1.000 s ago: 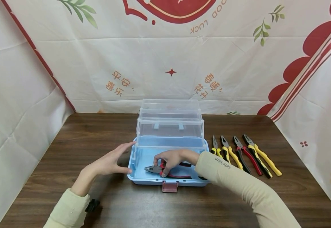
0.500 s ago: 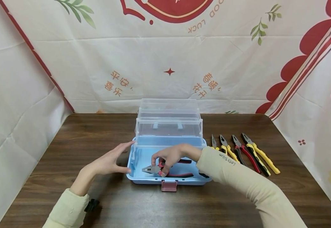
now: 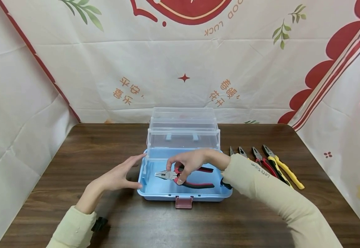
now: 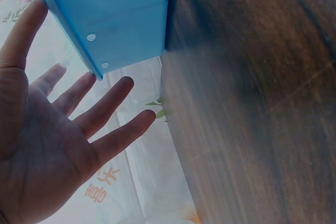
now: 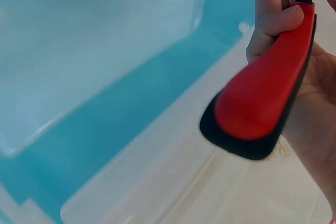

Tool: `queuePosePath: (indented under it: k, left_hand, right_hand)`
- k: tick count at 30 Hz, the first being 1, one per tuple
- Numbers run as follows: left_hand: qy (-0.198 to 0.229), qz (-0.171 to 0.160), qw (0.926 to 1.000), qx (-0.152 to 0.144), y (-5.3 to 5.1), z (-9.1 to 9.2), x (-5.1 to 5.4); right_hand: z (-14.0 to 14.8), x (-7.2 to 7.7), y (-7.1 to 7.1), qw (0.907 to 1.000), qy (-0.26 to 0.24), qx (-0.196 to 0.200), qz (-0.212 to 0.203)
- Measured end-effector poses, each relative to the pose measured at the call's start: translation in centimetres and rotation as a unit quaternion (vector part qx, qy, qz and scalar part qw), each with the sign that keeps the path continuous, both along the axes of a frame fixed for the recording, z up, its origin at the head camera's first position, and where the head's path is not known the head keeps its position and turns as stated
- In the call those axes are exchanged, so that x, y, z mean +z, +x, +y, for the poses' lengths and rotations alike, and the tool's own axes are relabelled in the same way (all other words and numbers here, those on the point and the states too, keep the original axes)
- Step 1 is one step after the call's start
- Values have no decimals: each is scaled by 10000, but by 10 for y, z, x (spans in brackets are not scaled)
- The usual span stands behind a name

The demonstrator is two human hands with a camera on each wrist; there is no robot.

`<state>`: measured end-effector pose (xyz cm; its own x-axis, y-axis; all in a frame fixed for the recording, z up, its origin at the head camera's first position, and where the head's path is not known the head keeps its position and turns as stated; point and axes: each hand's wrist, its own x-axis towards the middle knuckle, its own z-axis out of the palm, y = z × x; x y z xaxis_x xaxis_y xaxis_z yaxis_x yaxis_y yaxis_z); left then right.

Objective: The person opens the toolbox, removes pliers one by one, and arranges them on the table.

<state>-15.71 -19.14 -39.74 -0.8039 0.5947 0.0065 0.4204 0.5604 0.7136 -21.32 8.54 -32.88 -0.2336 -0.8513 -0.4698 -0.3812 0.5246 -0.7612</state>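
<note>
Combination pliers (image 3: 195, 185) with red and black handles are in my right hand (image 3: 187, 165), which pinches them near the pivot over the blue toolbox (image 3: 155, 197). Their nose points left and the handles are spread to the right. One red handle (image 5: 262, 82) shows large in the right wrist view, fingers gripped above it. My left hand (image 3: 117, 177) is at the toolbox's left end, fingers spread, thumb by the front corner. In the left wrist view the left hand (image 4: 52, 135) touches the blue box wall (image 4: 115, 19) at its rim, palm off it.
Clear folding trays (image 3: 184, 137) stand raised at the toolbox's back. A brownish latch (image 3: 184, 202) hangs at its front. Right of it lie several pliers, among them yellow-black pliers (image 3: 282, 167) and red-black pliers (image 3: 261, 160); the right sleeve (image 3: 260, 186) partly covers them. A printed cloth (image 3: 180, 58) hangs behind.
My right hand has moved the pliers slightly up in the picture, away from the toolbox's front edge. The right sleeve now covers more of the pliers on the table. The left hand stays put.
</note>
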Motion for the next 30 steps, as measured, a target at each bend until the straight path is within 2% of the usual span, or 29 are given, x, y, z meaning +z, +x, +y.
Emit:
queuePosePath:
  k: [13, 17, 30]
  left_hand:
    - [-13, -35, 10000, -11, 1, 0, 2]
    - [-19, -46, 10000, -22, 1, 0, 2]
    - [70, 24, 9999, -92, 1, 0, 1]
  right_hand:
    - [32, 13, -13, 9976, -256, -631, -101]
    - [46, 17, -18, 9961, -234, -850, 3]
    - [95, 21, -26, 9818, -97, -1872, 307]
